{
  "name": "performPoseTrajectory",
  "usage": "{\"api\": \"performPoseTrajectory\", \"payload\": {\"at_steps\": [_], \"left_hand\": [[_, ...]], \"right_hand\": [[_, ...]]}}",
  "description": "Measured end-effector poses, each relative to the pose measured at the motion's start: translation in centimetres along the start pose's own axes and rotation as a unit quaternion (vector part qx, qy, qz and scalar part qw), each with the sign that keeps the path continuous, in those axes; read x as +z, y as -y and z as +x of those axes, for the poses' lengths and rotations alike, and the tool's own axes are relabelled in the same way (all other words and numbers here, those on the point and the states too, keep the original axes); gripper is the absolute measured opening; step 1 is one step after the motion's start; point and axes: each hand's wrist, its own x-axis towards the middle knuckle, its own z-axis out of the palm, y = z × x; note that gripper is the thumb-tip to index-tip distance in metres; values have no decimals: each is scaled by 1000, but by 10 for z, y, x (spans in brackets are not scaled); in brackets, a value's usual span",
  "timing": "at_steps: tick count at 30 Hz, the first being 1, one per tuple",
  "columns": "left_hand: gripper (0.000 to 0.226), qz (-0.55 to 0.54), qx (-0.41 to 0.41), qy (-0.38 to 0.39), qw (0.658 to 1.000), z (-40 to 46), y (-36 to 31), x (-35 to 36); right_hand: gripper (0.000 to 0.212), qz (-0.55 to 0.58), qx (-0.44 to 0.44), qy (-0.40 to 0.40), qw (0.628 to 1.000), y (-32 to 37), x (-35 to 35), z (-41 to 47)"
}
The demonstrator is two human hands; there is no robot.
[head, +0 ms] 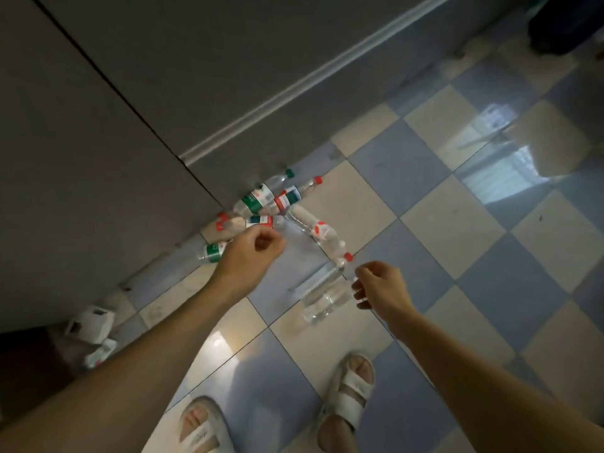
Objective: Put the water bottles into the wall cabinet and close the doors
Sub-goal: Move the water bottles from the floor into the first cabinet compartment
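**A:** ok so where are the water bottles right now?

**B:** All on the floor point(434, 178), the blue and cream checkered tiles, bunched up against the foot of the grey cabinet point(98, 132). You've got a green-capped bottle point(261, 196) lying at the far end of the heap, with a red-capped bottle point(295, 192) just right of it and touching it. A third one with a red and white label point(315, 228) runs from the pile toward you, and a clear bottle point(327, 297) lies nearest, right beside your right hand. There's also a green-label bottle point(212, 251) half hidden behind your left wrist, and a red-label bottle point(248, 222) just past your left knuckles.

**A:** and your hands? holding anything?

**B:** Nope. Your left hand point(250, 253) hovers over the pile with the fingers loosely curled, grip released, nothing in it. Your right hand point(379, 286) is the same deal, fingers hanging relaxed and a bit bent next to the clear bottle's neck, not closed round it. Can't tell if a fingertip brushes it.

**A:** cabinet doors?

**B:** The grey panels look shut from here, with a dark seam running between two of them.

**A:** anything else down there?

**B:** Some white cartons point(90, 322) on the floor at the near left, and your feet in white sandals point(351, 390) at the bottom.
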Motion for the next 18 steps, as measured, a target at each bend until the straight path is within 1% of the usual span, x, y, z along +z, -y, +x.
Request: {"api": "performPoseTrajectory", "payload": {"at_steps": [7,9,12,13,14,16,18], "left_hand": [[31,40,-31,38,998,98,129,145],[37,65,-31,43,996,119,159,179],[48,109,-25,44,993,149,197,219],[52,121,-25,48,991,158,207,230],[57,131,-25,54,990,167,216,239],[67,150,-25,71,986,182,231,254],[75,158,-29,93,983,193,240,267]], "right_hand": [[15,-10,72,-13,997,-139,26,150],[26,-2,96,-20,995,-168,37,183],[56,36,141,-43,988,-201,54,222],[62,57,156,-38,985,-208,59,232],[63,78,173,-27,981,-215,65,241],[58,129,203,-2,971,-225,75,254],[56,163,204,12,965,-235,85,264]]}}
